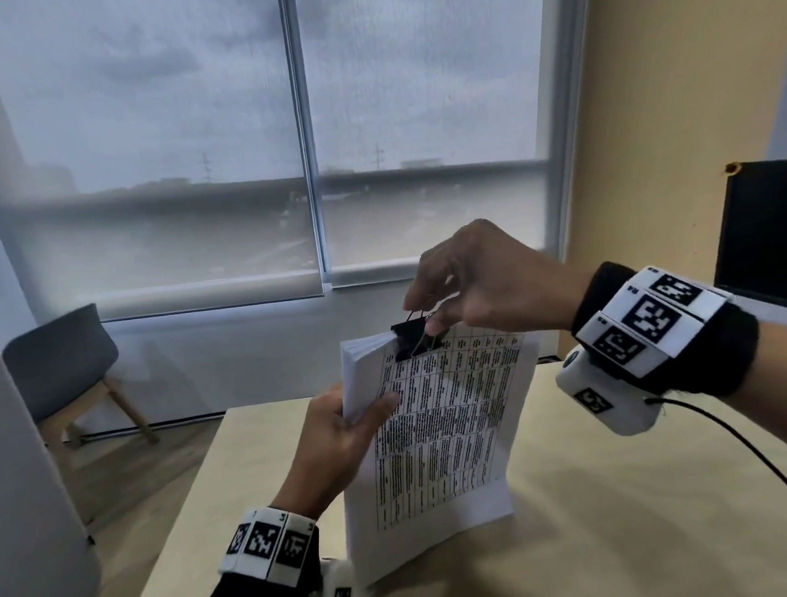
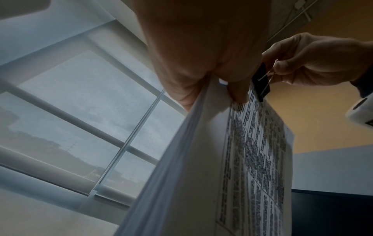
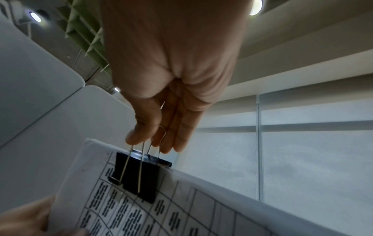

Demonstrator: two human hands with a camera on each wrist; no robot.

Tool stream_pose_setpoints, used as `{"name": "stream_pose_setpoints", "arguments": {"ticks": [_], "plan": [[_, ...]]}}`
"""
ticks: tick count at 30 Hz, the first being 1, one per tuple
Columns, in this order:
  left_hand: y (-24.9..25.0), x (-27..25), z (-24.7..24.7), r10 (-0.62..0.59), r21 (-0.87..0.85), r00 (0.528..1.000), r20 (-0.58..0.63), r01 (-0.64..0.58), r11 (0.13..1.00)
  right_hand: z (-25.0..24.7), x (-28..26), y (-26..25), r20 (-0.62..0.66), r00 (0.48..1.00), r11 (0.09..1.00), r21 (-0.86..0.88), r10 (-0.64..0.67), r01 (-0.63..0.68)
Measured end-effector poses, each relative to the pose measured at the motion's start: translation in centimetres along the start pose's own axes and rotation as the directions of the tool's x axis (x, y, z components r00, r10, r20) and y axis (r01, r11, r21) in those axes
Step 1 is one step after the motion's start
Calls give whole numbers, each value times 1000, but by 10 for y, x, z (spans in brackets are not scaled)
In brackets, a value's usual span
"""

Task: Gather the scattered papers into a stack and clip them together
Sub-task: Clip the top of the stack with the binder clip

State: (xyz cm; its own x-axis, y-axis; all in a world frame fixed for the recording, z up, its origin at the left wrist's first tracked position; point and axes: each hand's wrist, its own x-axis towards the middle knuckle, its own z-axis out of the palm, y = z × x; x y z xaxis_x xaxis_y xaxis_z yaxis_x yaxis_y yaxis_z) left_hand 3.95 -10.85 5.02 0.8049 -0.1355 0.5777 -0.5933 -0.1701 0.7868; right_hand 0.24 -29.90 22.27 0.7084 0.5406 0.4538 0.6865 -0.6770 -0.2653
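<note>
Left hand point(image 1: 341, 433) grips paper stack point(image 1: 442, 437); right hand point(image 1: 471, 282) fingers pinch binder clip point(image 1: 416, 339) handles; print illegible.

Head view looking down, wrist views close, looking upward, sharing binder clip point(image 3: 139, 175)

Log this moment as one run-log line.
left hand: grips paper stack upright on table | right hand: pinches binder clip handles | clip: on stack's top edge

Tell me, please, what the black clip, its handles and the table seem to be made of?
Binder clip: its black body looks like painted sheet metal, with a glossy glint along the folded spine. Wire handles: thin bare silvery steel loops, pinched by the right hand. Table: pale beige matt top, probably laminate or light wood; no grain shows.
</note>
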Motion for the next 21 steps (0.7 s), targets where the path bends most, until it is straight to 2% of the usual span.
{"name": "stream_pose_setpoints", "arguments": {"ticks": [5,9,12,17,21], "plan": [[-3,-1,-3,-8,-31,1000,-8,8,999,4,5,4,41,999,1000,27,10,-11],[-4,0,-6,-44,-64,999,-15,43,997,6,6,10,129,991,998,-63,22,-14],[-5,2,-6,-62,-76,998,4,62,995,5,5,17,205,978,999,3,35,-36],[-12,4,-10,-47,-66,999,-3,47,997,17,2,19,300,953,999,-13,36,-34],[-6,3,-7,-40,-62,999,19,42,997,36,8,19,360,931,979,-206,66,11]]}}
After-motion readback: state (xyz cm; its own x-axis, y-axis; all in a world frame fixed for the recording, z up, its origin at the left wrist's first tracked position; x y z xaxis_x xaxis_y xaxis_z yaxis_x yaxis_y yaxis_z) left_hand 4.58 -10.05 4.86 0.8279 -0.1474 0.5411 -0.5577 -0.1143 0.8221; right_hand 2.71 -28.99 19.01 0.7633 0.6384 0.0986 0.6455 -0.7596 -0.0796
